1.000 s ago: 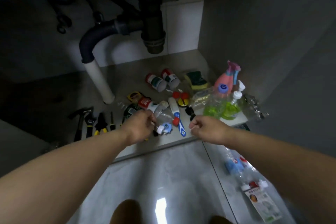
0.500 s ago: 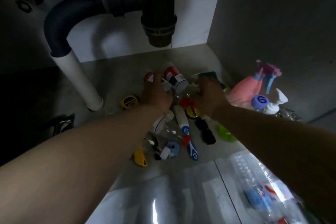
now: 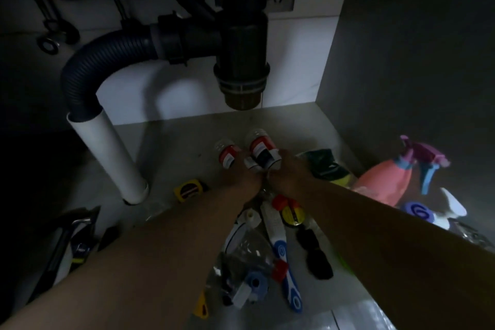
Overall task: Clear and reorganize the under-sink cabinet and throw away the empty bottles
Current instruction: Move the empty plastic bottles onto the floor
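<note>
Both hands reaching deep into under-sink cabinet, side by side near back of cabinet floor (image 3: 171, 147). Left hand (image 3: 242, 178) meeting left red-labelled bottle (image 3: 227, 155), lying on its side; fingers curling at its near end, grip unclear. Right hand (image 3: 288, 173) closing around right red-labelled bottle (image 3: 261, 150), also on its side, fingers wrapping its near end. Bottles lying just beside each other, below black drain trap (image 3: 241, 75). Pink spray bottle (image 3: 385, 179) leaning at right, blue-handled brush (image 3: 281, 249) lying between forearms.
</note>
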Motion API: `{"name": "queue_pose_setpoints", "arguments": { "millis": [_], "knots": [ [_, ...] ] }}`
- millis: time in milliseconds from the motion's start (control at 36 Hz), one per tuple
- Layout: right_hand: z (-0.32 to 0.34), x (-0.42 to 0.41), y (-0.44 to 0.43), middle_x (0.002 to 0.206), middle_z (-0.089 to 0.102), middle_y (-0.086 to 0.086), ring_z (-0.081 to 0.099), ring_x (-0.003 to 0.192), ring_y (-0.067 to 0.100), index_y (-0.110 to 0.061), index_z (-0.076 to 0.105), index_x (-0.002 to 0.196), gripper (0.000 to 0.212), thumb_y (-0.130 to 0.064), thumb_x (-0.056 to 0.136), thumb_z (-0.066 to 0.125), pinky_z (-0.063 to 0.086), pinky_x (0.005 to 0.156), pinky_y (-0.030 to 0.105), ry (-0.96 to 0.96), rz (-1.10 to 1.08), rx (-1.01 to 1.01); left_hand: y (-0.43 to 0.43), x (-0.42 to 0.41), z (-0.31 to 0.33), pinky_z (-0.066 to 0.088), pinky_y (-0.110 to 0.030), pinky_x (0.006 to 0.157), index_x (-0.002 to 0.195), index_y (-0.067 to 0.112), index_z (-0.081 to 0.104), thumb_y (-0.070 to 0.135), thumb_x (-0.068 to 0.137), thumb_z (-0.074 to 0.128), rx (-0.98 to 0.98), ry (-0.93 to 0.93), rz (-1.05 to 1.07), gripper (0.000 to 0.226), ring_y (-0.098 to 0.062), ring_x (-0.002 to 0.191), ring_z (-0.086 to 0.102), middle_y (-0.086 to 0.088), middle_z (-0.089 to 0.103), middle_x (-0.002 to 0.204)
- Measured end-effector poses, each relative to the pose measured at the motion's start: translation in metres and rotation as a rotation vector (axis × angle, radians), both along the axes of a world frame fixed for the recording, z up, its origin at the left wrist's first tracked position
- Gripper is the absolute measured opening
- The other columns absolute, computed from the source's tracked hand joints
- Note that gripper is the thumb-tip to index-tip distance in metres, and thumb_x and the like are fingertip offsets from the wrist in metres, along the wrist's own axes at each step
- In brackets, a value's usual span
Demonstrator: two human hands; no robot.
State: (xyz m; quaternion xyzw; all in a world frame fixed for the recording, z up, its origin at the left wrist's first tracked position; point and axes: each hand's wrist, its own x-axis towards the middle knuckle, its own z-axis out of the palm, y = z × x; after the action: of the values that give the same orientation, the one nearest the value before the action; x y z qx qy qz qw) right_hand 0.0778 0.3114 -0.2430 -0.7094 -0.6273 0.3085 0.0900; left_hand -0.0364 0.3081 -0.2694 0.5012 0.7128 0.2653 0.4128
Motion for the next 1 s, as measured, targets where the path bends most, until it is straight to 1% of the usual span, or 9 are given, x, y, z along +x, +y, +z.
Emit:
{"name": "queue_pose_setpoints", "arguments": {
  "millis": [111, 194, 306, 389, 528, 722, 833, 917, 1000],
  "knots": [
    [-0.008, 0.005, -0.009, 0.123, 0.061, 0.015, 0.066, 0.102, 0.031, -0.009, 0.041, 0.142, 0.056, -0.028, 0.094, 0.063, 0.058, 0.086, 0.043, 0.054, -0.040, 0.011, -0.009, -0.003, 0.006, 0.056, -0.044, 0.091, 0.142, 0.026, 0.044, 0.021, 0.092, 0.069, -0.052, -0.154, 0.106, 0.056, -0.028, 0.105, 0.062, -0.008, 0.059, 0.123],
    [-0.010, 0.008, -0.011, 0.115, 0.058, 0.009, 0.060, 0.088, 0.024, -0.011, 0.041, 0.139, 0.060, -0.035, 0.090, 0.068, 0.054, 0.067, 0.032, -0.017, -0.110, 0.039, -0.012, -0.005, 0.008, 0.060, -0.050, 0.088, 0.142, 0.024, 0.046, 0.015, 0.089, 0.072, -0.057, -0.260, 0.127, 0.060, -0.029, 0.099, 0.067, -0.009, 0.063, 0.114],
    [-0.014, 0.004, -0.012, 0.127, 0.054, 0.015, 0.061, 0.107, 0.029, -0.008, 0.037, 0.140, 0.063, -0.033, 0.091, 0.067, 0.055, 0.091, 0.040, -0.113, -0.080, 0.004, -0.017, -0.010, 0.007, 0.056, -0.037, 0.076, 0.146, 0.031, 0.041, 0.017, 0.089, 0.073, -0.018, -0.314, 0.152, 0.067, -0.019, 0.091, 0.060, -0.002, 0.056, 0.117],
    [-0.011, 0.003, -0.017, 0.124, 0.053, 0.011, 0.058, 0.104, 0.026, -0.012, 0.038, 0.136, 0.058, -0.033, 0.091, 0.066, 0.052, 0.089, 0.036, -0.231, -0.063, 0.084, -0.026, -0.012, 0.013, 0.052, -0.031, 0.070, 0.147, 0.033, 0.039, 0.016, 0.092, 0.070, 0.022, -0.379, 0.130, 0.066, -0.019, 0.096, 0.056, -0.002, 0.052, 0.123],
    [0.004, 0.015, -0.038, 0.131, 0.056, 0.014, 0.059, 0.115, 0.030, -0.010, 0.036, 0.140, 0.066, -0.024, 0.087, 0.071, 0.051, 0.093, 0.037, 0.035, -0.121, 0.215, -0.050, -0.016, 0.033, 0.053, -0.050, 0.101, 0.144, 0.033, 0.045, 0.016, 0.093, 0.070, 0.126, -0.429, 0.111, 0.059, -0.029, 0.121, 0.058, -0.007, 0.055, 0.139],
    [0.063, 0.059, -0.137, 0.140, 0.049, 0.017, 0.049, 0.127, 0.034, -0.004, 0.036, 0.144, 0.065, -0.023, 0.089, 0.066, 0.040, 0.106, 0.036, 0.162, -0.101, 0.237, -0.137, 0.006, 0.071, 0.061, -0.029, 0.075, 0.104, 0.060, 0.057, 0.019, 0.089, 0.075, 0.120, -0.482, -0.043, 0.047, -0.011, 0.097, 0.069, 0.011, 0.067, 0.110],
    [0.074, 0.102, -0.207, 0.114, 0.067, 0.004, 0.066, 0.103, 0.025, -0.014, 0.053, 0.127, 0.050, -0.025, 0.083, 0.072, 0.055, 0.086, 0.036, 0.334, -0.155, 0.137, -0.191, 0.035, 0.081, 0.061, -0.028, 0.065, 0.109, 0.056, 0.058, 0.012, 0.084, 0.076, 0.099, -0.419, -0.132, 0.053, -0.011, 0.087, 0.073, 0.002, 0.070, 0.107],
    [0.064, 0.111, -0.221, 0.104, 0.069, 0.005, 0.070, 0.091, 0.024, -0.021, 0.049, 0.124, 0.046, -0.017, 0.083, 0.070, 0.060, 0.072, 0.035, 0.431, -0.166, 0.038, -0.196, 0.036, 0.081, 0.061, -0.042, 0.086, 0.123, 0.038, 0.057, 0.007, 0.084, 0.075, 0.098, -0.360, -0.163, 0.052, -0.020, 0.099, 0.072, -0.003, 0.071, 0.111],
    [0.057, 0.123, -0.235, 0.099, 0.068, -0.001, 0.067, 0.083, 0.011, -0.028, 0.047, 0.125, 0.048, -0.018, 0.083, 0.069, 0.053, 0.059, 0.020, 0.479, -0.154, -0.023, -0.204, 0.039, 0.078, 0.058, -0.019, 0.079, 0.125, 0.034, 0.057, 0.005, 0.083, 0.075, 0.121, -0.306, -0.236, 0.054, 0.000, 0.089, 0.068, 0.006, 0.067, 0.105]
  ]
}}
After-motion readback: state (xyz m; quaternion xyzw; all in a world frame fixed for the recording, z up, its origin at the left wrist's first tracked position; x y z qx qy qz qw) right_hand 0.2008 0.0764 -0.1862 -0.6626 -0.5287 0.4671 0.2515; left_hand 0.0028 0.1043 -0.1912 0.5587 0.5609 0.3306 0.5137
